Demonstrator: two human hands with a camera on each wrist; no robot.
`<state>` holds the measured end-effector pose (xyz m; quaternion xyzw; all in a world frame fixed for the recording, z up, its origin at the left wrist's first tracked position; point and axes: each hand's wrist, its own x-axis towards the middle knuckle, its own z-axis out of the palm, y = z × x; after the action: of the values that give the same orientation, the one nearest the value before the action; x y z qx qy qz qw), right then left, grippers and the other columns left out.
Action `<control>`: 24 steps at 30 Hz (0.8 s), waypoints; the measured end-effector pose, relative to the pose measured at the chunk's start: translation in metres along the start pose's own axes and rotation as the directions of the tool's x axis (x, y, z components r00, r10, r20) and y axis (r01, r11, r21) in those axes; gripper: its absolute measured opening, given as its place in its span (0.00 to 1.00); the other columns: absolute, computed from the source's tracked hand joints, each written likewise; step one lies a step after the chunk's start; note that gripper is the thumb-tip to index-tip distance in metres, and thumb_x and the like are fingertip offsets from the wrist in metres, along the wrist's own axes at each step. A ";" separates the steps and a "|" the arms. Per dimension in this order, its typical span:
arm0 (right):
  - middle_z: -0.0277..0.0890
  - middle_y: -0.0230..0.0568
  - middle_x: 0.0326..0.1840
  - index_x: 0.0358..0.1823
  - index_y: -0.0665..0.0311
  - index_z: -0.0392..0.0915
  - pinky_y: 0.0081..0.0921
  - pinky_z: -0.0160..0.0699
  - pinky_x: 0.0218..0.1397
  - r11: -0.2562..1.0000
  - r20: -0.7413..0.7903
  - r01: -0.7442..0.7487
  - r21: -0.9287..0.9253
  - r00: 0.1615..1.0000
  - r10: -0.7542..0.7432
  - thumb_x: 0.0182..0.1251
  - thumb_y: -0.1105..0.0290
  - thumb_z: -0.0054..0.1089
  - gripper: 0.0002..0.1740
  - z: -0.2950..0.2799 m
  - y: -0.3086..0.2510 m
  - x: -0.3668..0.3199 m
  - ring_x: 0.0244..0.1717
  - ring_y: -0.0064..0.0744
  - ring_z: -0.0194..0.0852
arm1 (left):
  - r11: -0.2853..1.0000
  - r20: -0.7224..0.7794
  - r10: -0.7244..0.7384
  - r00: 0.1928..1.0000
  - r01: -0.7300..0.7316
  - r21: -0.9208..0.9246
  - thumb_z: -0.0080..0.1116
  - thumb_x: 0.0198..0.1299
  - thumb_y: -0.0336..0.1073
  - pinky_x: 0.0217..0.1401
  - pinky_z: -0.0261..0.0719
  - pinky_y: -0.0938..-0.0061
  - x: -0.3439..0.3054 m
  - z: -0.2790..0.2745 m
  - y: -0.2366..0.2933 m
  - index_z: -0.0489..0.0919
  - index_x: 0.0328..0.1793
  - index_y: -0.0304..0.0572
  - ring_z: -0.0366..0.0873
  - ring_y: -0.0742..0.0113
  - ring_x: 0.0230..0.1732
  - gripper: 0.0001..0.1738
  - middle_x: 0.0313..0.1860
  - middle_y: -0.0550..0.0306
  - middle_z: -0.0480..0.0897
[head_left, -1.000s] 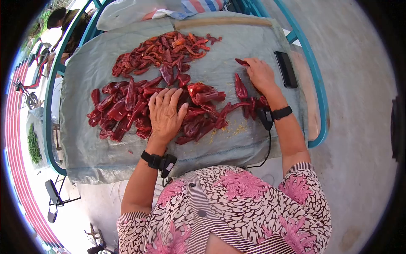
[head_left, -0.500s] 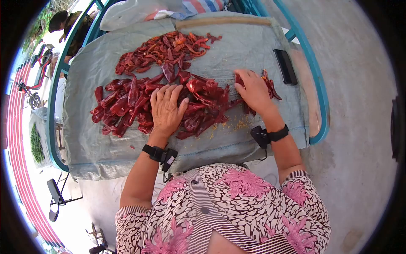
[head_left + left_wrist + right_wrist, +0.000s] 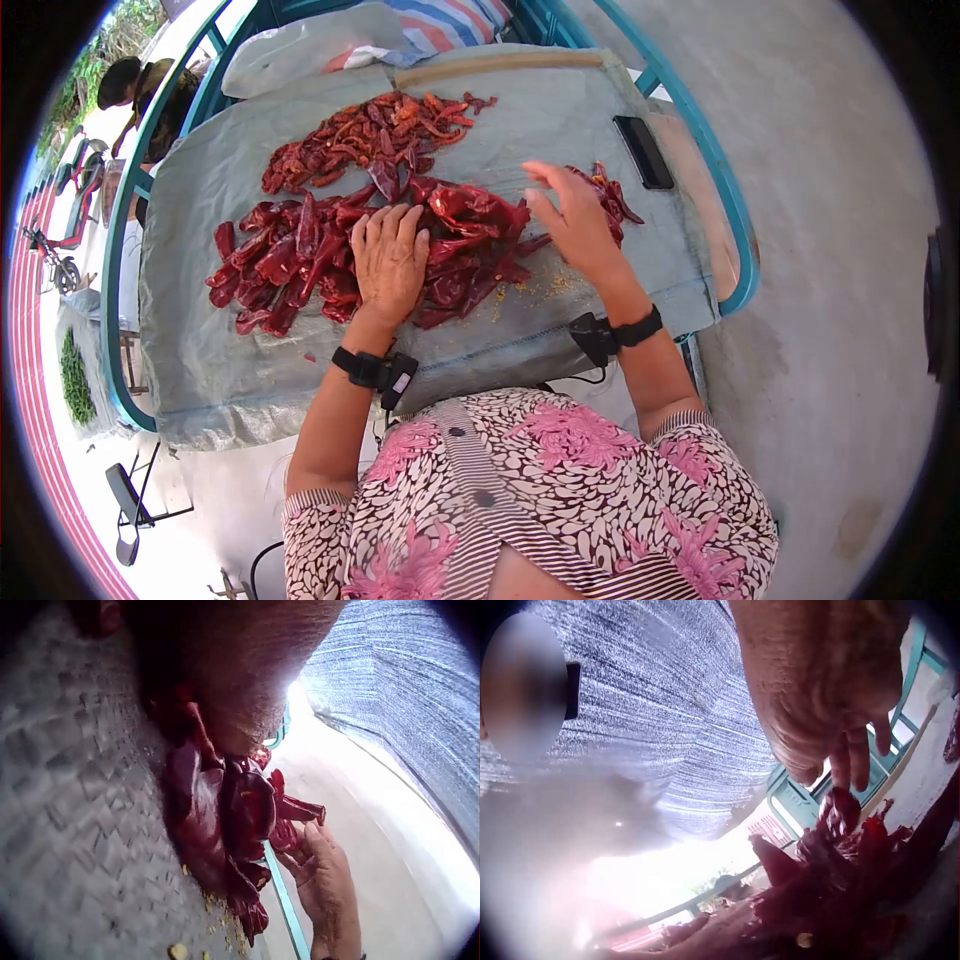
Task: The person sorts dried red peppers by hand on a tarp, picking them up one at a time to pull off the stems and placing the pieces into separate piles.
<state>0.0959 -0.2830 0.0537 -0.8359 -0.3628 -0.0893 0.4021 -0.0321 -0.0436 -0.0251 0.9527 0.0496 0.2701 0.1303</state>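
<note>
A heap of dark red, glossy dried chili peppers (image 3: 265,270) lies on a grey-green woven sheet (image 3: 250,385). On the heap's middle rests my left hand (image 3: 388,262), palm down with its fingers laid over the peppers. My right hand (image 3: 580,222) is raised at the heap's right side, thumb and fingers apart and pointing toward it. In the right wrist view its fingers (image 3: 859,761) hang loosely just above a wrinkled pepper (image 3: 840,810). A smaller group of peppers (image 3: 606,190) lies beyond that hand, partly hidden by it.
Farther back spreads a pile of smaller, shrivelled red pepper pieces (image 3: 350,140). A black phone (image 3: 643,153) lies at the sheet's right. Yellow seeds (image 3: 545,288) are scattered near the front. Teal rails (image 3: 740,235) edge the cart, and a striped bag (image 3: 440,28) sits behind.
My right hand has come back from the far right, where its fingers were at a dried pepper, toward the heap's right edge. The left hand stays on the heap. The view shifts slightly.
</note>
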 end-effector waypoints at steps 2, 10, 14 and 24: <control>0.84 0.49 0.57 0.64 0.57 0.80 0.44 0.75 0.65 0.957 -0.025 -0.023 -0.289 1.000 0.017 0.68 0.62 0.68 0.24 -0.015 0.032 -0.002 0.60 0.50 0.81 | 0.998 0.000 -0.002 1.000 0.002 -0.069 0.59 0.73 0.39 0.80 0.60 0.51 0.003 -0.002 -0.001 0.80 0.68 0.49 0.73 0.52 0.71 0.19 0.67 0.54 0.81; 0.82 0.38 0.63 0.69 0.43 0.79 0.56 0.66 0.71 0.707 -0.046 -0.493 -0.507 0.835 0.549 0.60 0.45 0.73 0.35 -0.046 0.111 -0.015 0.68 0.45 0.76 | 0.781 -0.024 -0.026 0.999 0.005 -0.625 0.57 0.76 0.30 0.62 0.80 0.64 0.026 -0.042 0.002 0.81 0.65 0.43 0.84 0.56 0.54 0.14 0.54 0.52 0.86; 0.83 0.40 0.59 0.66 0.43 0.81 0.48 0.75 0.66 0.806 0.018 -0.363 -0.467 0.908 0.419 0.58 0.56 0.72 0.31 -0.035 0.115 -0.011 0.64 0.47 0.79 | 0.427 0.072 -0.250 0.966 0.177 -0.887 0.53 0.82 0.35 0.49 0.83 0.76 0.030 -0.068 0.012 0.81 0.63 0.38 0.86 0.72 0.44 0.13 0.46 0.56 0.88; 0.83 0.43 0.55 0.60 0.51 0.84 0.40 0.81 0.62 0.987 0.051 -0.069 -0.145 0.996 0.077 0.55 0.78 0.67 0.28 -0.019 0.019 0.003 0.59 0.49 0.81 | 0.519 0.228 -0.104 0.968 0.248 -0.818 0.63 0.72 0.27 0.46 0.80 0.79 0.024 -0.080 0.033 0.81 0.64 0.39 0.80 0.74 0.42 0.16 0.48 0.56 0.83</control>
<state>0.1140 -0.3033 0.0560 -0.8775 -0.3356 -0.0769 0.3339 -0.0529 -0.0539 0.0614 0.7799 0.0003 0.1737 0.6013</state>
